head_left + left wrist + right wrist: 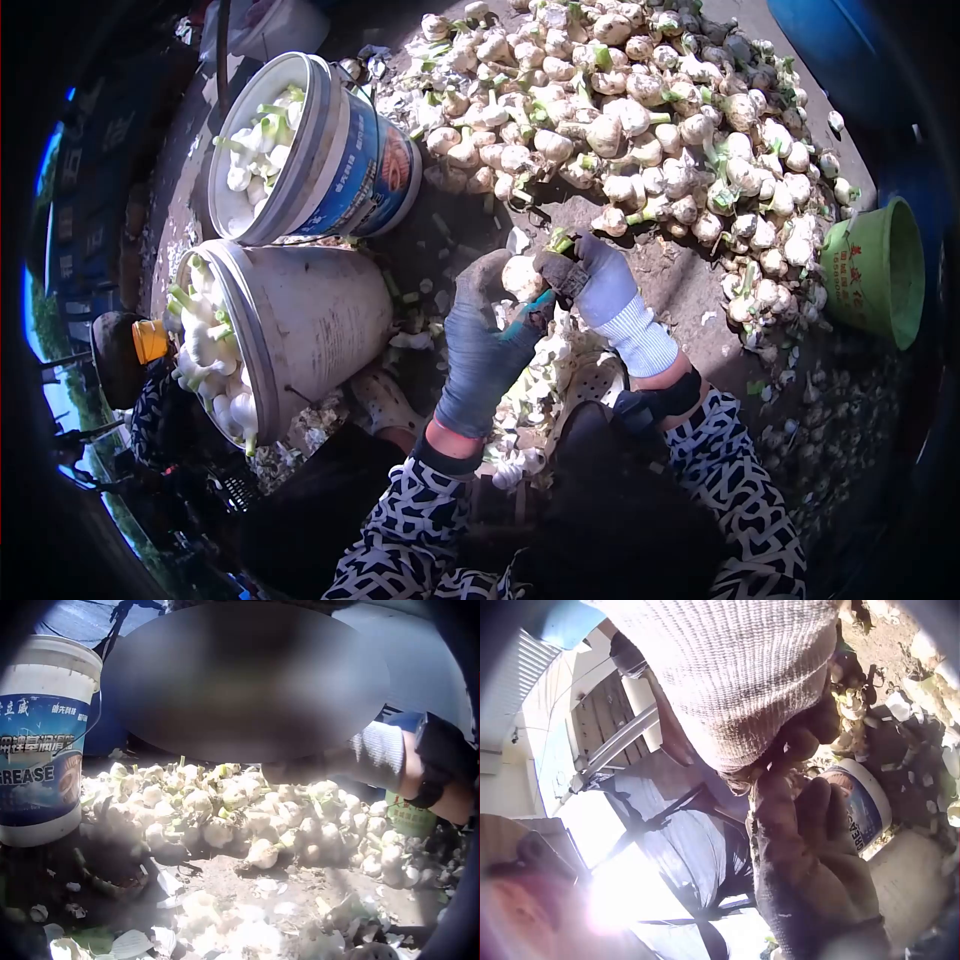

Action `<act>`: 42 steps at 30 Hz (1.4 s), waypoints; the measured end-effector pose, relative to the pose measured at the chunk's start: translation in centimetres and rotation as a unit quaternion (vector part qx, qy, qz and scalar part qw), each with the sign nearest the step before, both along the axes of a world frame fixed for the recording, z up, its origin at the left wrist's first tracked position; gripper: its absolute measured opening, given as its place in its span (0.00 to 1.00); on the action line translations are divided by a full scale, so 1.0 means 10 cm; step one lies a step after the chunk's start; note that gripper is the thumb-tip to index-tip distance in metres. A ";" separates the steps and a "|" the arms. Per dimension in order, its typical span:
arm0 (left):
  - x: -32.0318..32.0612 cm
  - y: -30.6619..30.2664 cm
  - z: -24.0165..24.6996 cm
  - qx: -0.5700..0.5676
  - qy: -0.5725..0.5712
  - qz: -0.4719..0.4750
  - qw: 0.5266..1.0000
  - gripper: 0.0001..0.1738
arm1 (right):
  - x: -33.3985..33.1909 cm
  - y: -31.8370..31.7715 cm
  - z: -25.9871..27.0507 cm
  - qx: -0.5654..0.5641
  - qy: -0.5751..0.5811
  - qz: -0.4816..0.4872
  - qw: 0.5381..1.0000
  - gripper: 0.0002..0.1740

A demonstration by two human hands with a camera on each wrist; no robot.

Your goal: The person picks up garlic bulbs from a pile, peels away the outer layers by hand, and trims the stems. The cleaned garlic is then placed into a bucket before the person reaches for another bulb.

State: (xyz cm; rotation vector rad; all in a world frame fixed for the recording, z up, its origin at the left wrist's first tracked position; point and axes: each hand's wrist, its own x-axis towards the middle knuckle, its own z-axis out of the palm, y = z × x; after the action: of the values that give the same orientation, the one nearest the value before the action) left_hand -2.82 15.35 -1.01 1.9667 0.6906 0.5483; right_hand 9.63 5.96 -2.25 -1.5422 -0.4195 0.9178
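Observation:
Both hands wear dirty work gloves and meet in front of the person's knees. My left hand (pixel 475 345) holds a whitish garlic bulb (pixel 522 278), its fingers curled around it. A teal strip (pixel 527 315) shows along that hand's thumb side; I cannot tell whether it is a tool's handle. My right hand (pixel 605 290), dark at the fingertips, pinches the bulb's green stem (pixel 560 240). In the right wrist view the right glove (pixel 727 675) and left glove (pixel 810 877) overlap at the fingers, hiding the bulb. A blurred patch covers the hands in the left wrist view.
A large garlic heap (pixel 620 110) spreads across the ground ahead. At left, a blue-labelled bucket (pixel 355 165) and a tilted white bucket (pixel 320 310) hold trimmed garlic. A green bucket (pixel 875 270) lies at right. Peelings (pixel 540 390) lie between the feet, by a shoe (pixel 595 380).

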 end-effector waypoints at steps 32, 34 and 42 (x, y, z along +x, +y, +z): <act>-0.24 0.11 0.01 -0.394 -0.191 -0.031 0.899 0.17 | -0.14 -0.35 -0.14 -0.227 -0.193 0.386 0.873 0.38; -0.27 0.13 -0.06 -0.408 -0.190 -0.044 0.892 0.18 | -0.25 -0.31 -0.07 -0.250 -0.331 0.331 0.848 0.35; -0.25 0.20 -0.03 0.030 -0.062 -0.079 0.995 0.22 | -0.04 0.11 0.21 -0.110 0.071 0.172 0.976 0.18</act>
State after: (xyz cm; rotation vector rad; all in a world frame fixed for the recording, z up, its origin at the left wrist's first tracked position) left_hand -5.32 17.30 -1.31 2.0034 0.4424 0.5934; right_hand 9.27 7.08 -0.11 -1.6189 -0.5048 1.3747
